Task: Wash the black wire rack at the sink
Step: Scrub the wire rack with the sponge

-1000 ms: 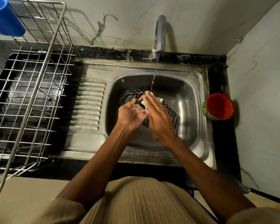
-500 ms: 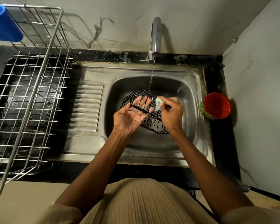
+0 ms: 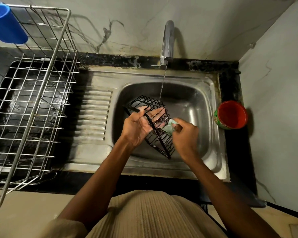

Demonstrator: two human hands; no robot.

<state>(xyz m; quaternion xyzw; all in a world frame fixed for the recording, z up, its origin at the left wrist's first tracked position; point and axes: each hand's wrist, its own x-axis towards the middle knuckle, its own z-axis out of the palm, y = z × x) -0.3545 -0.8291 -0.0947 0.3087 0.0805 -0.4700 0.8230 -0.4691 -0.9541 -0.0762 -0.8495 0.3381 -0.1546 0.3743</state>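
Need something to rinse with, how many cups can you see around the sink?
2: a blue cup hanging on the dish rack far left, a red cup on the counter right of the sink.

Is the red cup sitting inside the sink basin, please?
No, the red cup stands on the counter right of the sink.
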